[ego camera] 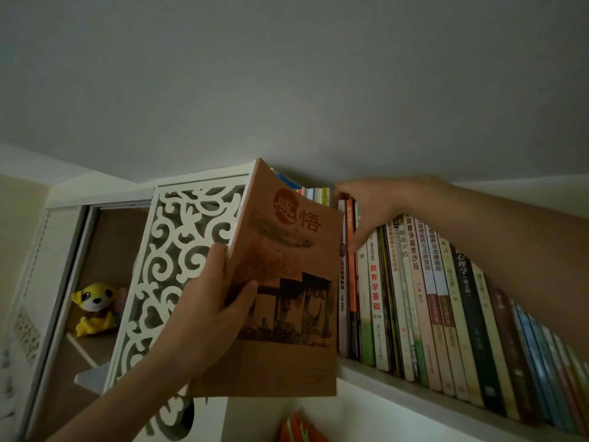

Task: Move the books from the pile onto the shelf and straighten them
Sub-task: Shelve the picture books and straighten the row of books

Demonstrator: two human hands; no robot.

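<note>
Left hand point(204, 301) gripping an upright brown paperback point(283, 282) by its spine edge, held before the white shelf point(414, 397), right hand point(373, 208) with fingers curled over standing book spines point(430, 298), thumb pressing them, yellow plush toy point(94, 309) in the left cubby.

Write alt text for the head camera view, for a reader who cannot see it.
A left hand holds a tan book upright at the left end of a row of books on a white shelf, while the right hand grips the tops of the nearest spines. A yellow plush toy sits in a cubby to the left.
</note>
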